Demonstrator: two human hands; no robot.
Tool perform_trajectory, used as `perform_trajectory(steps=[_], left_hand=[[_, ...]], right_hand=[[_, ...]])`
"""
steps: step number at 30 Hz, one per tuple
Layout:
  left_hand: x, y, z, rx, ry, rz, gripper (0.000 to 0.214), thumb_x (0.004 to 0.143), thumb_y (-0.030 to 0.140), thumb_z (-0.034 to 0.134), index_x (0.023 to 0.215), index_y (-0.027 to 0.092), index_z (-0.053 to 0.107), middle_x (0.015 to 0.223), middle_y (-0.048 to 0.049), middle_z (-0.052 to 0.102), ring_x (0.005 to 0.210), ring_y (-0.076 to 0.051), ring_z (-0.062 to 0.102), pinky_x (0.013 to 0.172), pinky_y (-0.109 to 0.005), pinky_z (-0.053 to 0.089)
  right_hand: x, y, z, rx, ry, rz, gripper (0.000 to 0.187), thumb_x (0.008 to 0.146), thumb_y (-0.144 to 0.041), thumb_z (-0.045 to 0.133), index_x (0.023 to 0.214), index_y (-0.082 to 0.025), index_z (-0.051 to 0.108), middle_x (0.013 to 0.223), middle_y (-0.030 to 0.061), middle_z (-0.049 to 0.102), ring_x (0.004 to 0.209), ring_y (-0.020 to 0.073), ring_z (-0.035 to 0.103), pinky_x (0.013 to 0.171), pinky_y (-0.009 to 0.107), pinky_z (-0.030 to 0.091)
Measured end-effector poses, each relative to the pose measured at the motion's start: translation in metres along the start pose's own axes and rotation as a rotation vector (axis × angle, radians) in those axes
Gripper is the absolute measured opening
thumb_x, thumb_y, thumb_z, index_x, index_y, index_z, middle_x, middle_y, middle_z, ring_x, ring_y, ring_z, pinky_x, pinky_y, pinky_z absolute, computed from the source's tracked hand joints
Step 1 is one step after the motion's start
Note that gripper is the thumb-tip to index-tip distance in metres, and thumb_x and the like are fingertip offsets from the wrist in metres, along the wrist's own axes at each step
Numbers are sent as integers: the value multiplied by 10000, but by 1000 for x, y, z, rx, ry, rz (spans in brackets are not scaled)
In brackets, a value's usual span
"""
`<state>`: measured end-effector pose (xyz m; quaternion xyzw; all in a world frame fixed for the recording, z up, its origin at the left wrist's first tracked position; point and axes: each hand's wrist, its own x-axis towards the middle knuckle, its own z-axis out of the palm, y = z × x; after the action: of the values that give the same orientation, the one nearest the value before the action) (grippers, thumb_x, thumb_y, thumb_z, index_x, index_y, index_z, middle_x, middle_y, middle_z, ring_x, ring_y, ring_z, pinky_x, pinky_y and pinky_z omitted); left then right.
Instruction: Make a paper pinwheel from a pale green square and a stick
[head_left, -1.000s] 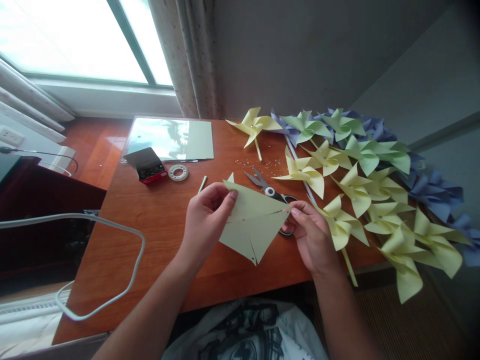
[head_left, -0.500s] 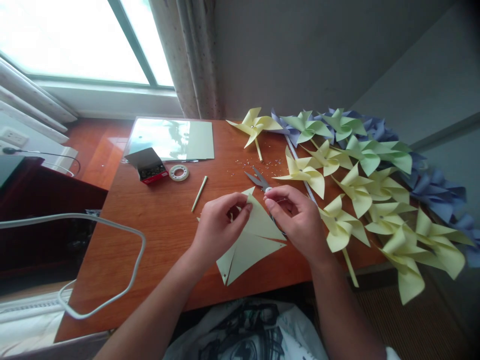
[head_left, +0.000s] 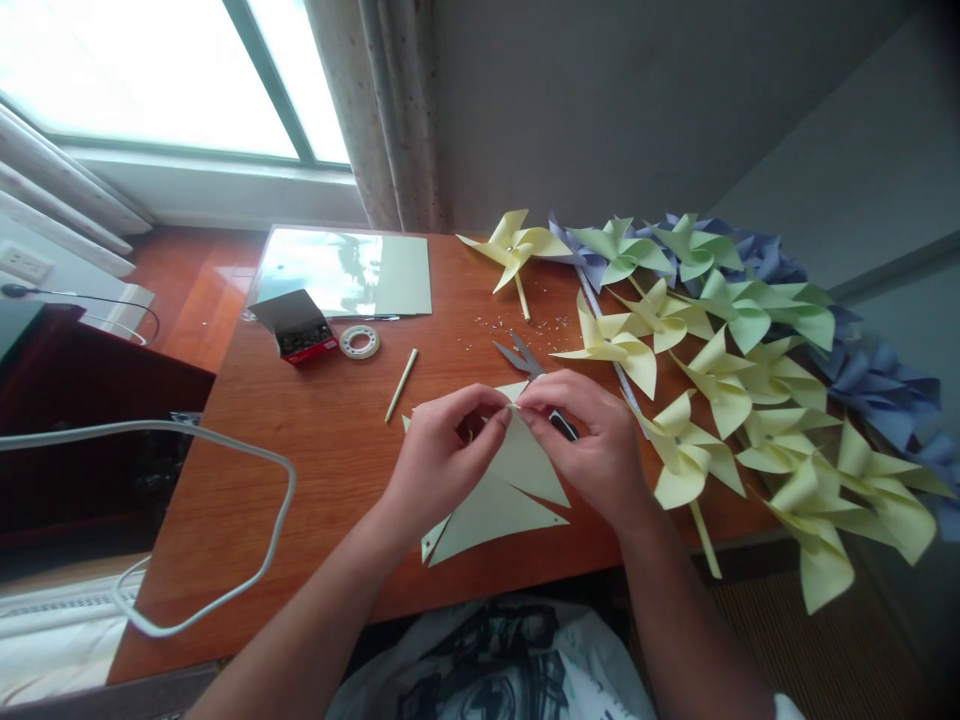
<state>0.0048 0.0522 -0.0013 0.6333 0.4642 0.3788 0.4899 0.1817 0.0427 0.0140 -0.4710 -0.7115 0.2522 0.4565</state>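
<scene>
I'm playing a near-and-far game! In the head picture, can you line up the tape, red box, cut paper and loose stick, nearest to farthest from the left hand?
1. Cut paper: touching the left hand.
2. Loose stick: just past the hand, to its left.
3. Tape: farther out, left.
4. Red box: left of the tape.

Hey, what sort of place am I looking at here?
Probably a room in a home: there's a window with curtains, and a wooden table with many paper pinwheels.
</scene>
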Motion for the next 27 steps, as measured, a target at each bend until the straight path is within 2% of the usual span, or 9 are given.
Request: perform_trajectory(steps=[4,7,13,16,22,27], left_hand=[[0,-1,-1,-137,-25,-66,194,926,366,654,901,181,705,761,-29,650,662,-148,542,587,-247,420],[0,1,-1,-195,-41,-99,222,920,393,664,890,176,704,755,-30,644,663,-147,535,585,-248,420],[1,4,0,-245,-15,-103,212,902,385,695,927,175,708,786,-33,655,686,-145,537,595,-245,418],[1,3,0,-203,-2,-85,204,898,381,696,886,178,712,769,-35,653,682,-152,546,602,-252,424],[1,1,-1,-183,-40,-70,202,904,381,686,880,182,712,744,-30,640,654,-151,536,596,-259,432],[0,0,0,-200,-52,-72,175,908,360,690,874,189,704,723,-12,611,646,-139,513,592,-254,414]], right_hand=[[-5,1,-2,-43,18,-23,165,916,-131,666,932,-279,737,956,33,728,927,211,703,886,397,573],[-6,1,-2,-47,23,-25,176,916,-125,666,936,-281,745,949,34,730,913,208,708,907,403,575],[-7,0,-2,-49,38,-17,176,917,-125,666,933,-277,754,937,38,726,896,208,703,850,387,582],[-8,-1,-1,-62,45,-25,171,922,-133,659,928,-280,745,917,34,724,875,205,698,838,386,580],[-7,-2,0,-82,54,-32,157,921,-138,656,953,-280,717,876,19,721,832,199,684,757,352,569],[-5,-2,1,-73,55,-60,171,912,-108,650,913,-270,705,861,21,714,841,201,685,786,365,567]])
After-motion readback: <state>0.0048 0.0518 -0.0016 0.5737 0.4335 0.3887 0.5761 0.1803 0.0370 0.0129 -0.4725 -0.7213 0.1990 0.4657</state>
